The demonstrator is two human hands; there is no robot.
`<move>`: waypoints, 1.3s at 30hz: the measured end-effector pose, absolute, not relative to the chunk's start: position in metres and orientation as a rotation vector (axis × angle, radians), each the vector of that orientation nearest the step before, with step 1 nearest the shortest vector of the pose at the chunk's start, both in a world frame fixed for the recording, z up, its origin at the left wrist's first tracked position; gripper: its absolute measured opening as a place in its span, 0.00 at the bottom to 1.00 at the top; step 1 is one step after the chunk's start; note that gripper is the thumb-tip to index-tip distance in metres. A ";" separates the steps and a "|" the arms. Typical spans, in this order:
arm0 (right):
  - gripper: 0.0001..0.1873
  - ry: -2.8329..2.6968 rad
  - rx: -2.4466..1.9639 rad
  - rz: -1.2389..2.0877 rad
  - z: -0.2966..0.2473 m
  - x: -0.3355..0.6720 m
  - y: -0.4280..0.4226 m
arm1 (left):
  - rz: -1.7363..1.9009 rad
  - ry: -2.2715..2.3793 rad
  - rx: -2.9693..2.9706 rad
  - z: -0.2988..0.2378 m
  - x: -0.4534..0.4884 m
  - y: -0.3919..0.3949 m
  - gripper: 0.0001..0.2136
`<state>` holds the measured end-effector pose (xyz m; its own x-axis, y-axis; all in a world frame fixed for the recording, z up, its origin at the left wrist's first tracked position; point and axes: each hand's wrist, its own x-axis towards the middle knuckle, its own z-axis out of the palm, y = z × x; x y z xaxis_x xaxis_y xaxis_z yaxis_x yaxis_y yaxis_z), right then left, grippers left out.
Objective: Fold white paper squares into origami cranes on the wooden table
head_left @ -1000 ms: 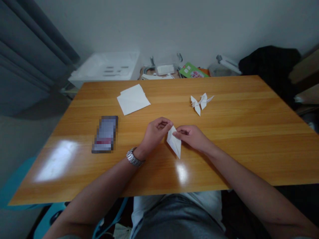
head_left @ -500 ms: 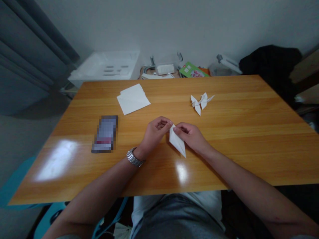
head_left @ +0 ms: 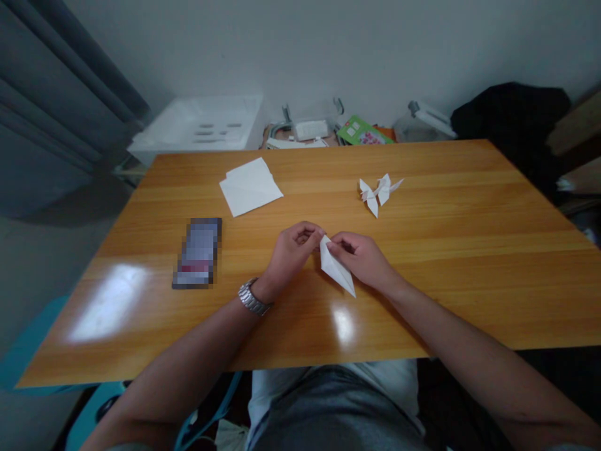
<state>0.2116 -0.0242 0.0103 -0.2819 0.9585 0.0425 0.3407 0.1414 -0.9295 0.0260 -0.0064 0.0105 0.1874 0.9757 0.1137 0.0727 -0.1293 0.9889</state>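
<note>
Between my hands is a folded white paper (head_left: 336,269), a narrow diamond with its long point slanting toward me and to the right. My left hand (head_left: 297,248) pinches its top corner between thumb and fingertips. On the paper's upper right edge, my right hand (head_left: 359,255) is closed, thumb on the near face and fingers behind. Beyond my right hand lie folded white paper cranes (head_left: 378,193), close together; I cannot tell their number for certain. Farther left rest several flat white paper sheets (head_left: 251,188), slightly fanned.
A phone (head_left: 197,254) with a blurred screen lies left on the wooden table (head_left: 469,263). Behind the far edge stand a white plastic bin (head_left: 201,122), a green booklet (head_left: 362,131) and a black cloth-like heap (head_left: 509,116). A turquoise chair (head_left: 35,351) is at the near left.
The folded paper's lower point has swung slightly to the right, and the paper has turned a little. Both hands keep their hold in nearly the same place.
</note>
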 end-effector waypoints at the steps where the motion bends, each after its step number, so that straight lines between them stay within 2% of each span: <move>1: 0.16 -1.739 -1.264 1.133 0.011 0.212 -0.024 | 1.114 1.070 1.449 0.010 0.026 -0.006 0.11; 8: 0.17 -1.669 -1.248 1.152 0.013 0.208 -0.026 | 1.120 1.071 1.441 0.010 0.026 -0.006 0.11; 16: 0.23 -1.676 -1.217 1.145 0.013 0.207 -0.025 | 1.109 1.035 1.468 0.013 0.029 -0.010 0.10; 24: 0.20 -1.770 -1.175 1.138 0.016 0.210 -0.027 | 1.112 1.042 1.470 0.013 0.028 -0.009 0.11; 39: 0.21 -1.737 -1.155 1.155 0.017 0.213 -0.025 | 1.095 0.969 1.392 0.011 0.028 -0.010 0.12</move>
